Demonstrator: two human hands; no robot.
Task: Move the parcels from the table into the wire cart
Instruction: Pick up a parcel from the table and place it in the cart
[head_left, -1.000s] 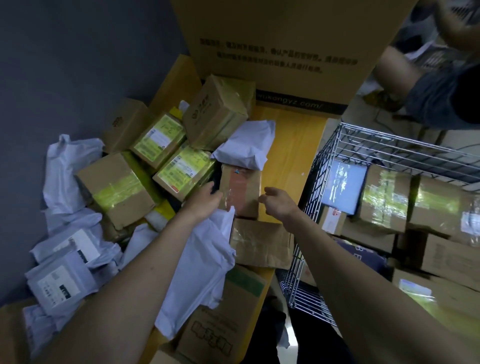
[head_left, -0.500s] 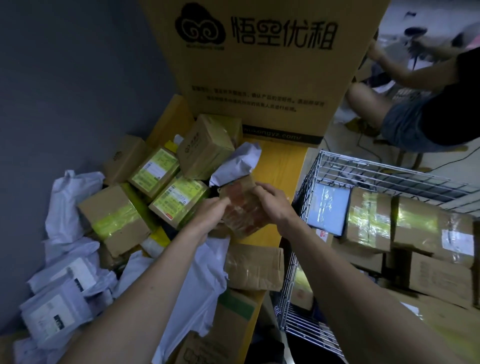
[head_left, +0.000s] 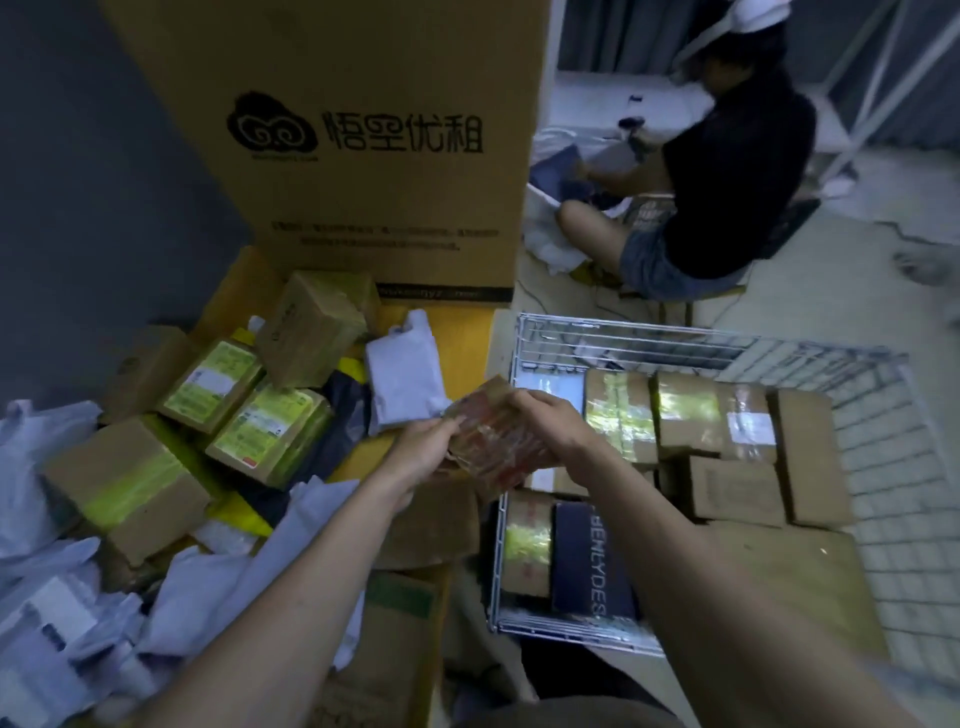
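Hands, left hand (head_left: 423, 451) and right hand (head_left: 550, 427), grip taped parcel (head_left: 493, 441) at opposite ends.

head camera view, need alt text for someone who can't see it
Both hands, left hand and right hand, grip a small taped brown parcel over the gap between a parcel-strewn yellow table and a wire cart already holding boxes. A tall printed cardboard box stands at the table's far end; another person sits on the floor beyond.

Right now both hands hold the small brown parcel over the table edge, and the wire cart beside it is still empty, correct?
Not quite. The head view shows the wire cart already holds several boxes. Both the left hand and right hand do hold the parcel.
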